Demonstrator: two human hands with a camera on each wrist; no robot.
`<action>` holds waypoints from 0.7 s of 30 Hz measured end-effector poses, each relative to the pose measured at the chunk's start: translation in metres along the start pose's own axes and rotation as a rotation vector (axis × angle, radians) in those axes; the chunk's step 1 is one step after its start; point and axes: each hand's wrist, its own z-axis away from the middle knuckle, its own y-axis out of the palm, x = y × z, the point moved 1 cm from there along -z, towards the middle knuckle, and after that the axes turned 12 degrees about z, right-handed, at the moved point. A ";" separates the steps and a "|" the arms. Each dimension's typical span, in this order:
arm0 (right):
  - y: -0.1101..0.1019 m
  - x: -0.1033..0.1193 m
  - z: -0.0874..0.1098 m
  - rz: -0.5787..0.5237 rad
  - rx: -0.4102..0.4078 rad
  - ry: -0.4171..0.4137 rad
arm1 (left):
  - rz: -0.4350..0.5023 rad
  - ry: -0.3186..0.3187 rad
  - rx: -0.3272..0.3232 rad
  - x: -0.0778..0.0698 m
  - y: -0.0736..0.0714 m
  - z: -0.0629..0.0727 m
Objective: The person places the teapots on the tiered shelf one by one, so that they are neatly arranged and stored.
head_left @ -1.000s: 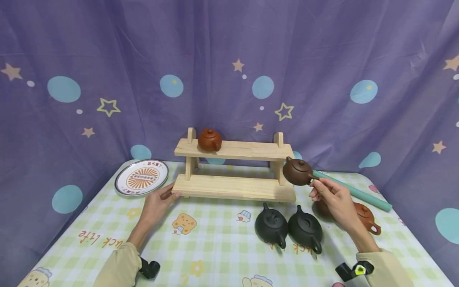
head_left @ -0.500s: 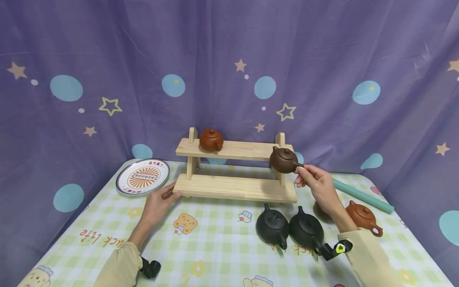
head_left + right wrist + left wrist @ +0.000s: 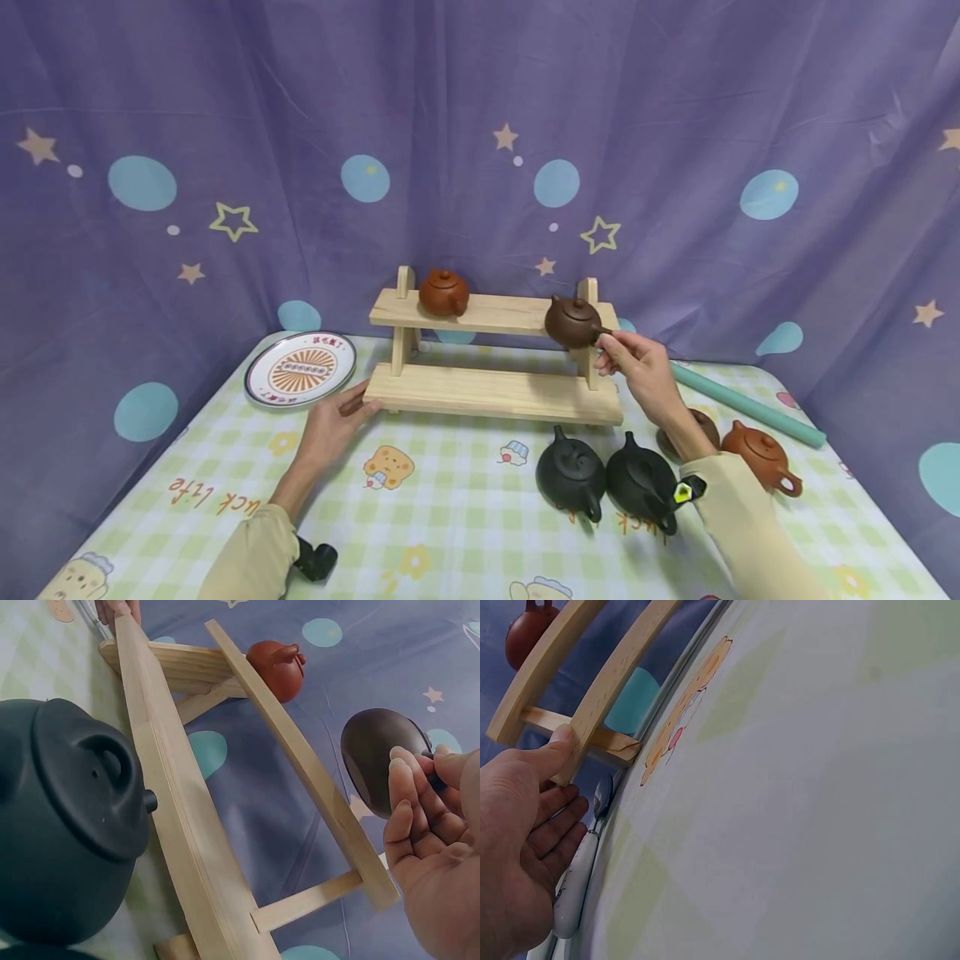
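Observation:
In the head view my right hand [image 3: 647,371] pinches the handle of a dark brown teapot [image 3: 572,323], held up at the right end of the upper shelf. The right wrist view shows that teapot [image 3: 379,761] apart from the shelf board, its base turned toward the camera. My left hand [image 3: 328,429] grips the left end of the two-tier wooden rack [image 3: 487,392] at its lower board. Its thumb [image 3: 555,746] presses the board, with the other fingers under it. On the upper board's left side sits a reddish-brown teapot [image 3: 442,293].
Two black teapots, one [image 3: 568,471] left of the other [image 3: 637,479], stand before the rack's right end. An orange-brown teapot [image 3: 757,454] and a partly hidden brown one [image 3: 702,429] are right of them. A green tube [image 3: 750,404] lies behind; a patterned plate [image 3: 300,371] lies left.
My right hand has carried the dark brown teapot leftward and slightly up, from beside the rack to the upper shelf's right end. My left hand has stayed on the rack.

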 end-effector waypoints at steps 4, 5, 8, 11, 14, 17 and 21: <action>0.006 -0.001 -0.006 -0.006 0.004 0.006 | -0.006 -0.003 -0.003 0.001 0.001 0.000; 0.008 -0.001 -0.007 -0.004 0.002 0.007 | -0.005 -0.002 -0.001 0.002 0.001 0.000; 0.011 -0.003 -0.011 0.006 -0.005 0.007 | -0.010 0.003 -0.002 0.001 0.002 -0.001; 0.015 -0.004 -0.015 0.012 -0.008 0.007 | -0.020 0.011 -0.004 0.001 0.002 -0.001; 0.019 -0.005 -0.019 0.008 0.003 0.004 | -0.026 0.015 -0.009 0.000 0.001 -0.001; 0.025 -0.005 -0.024 -0.018 0.014 0.014 | -0.022 0.007 -0.014 0.000 0.001 -0.001; 0.034 -0.006 -0.030 -0.051 0.023 0.038 | -0.020 -0.006 -0.010 0.001 0.001 0.000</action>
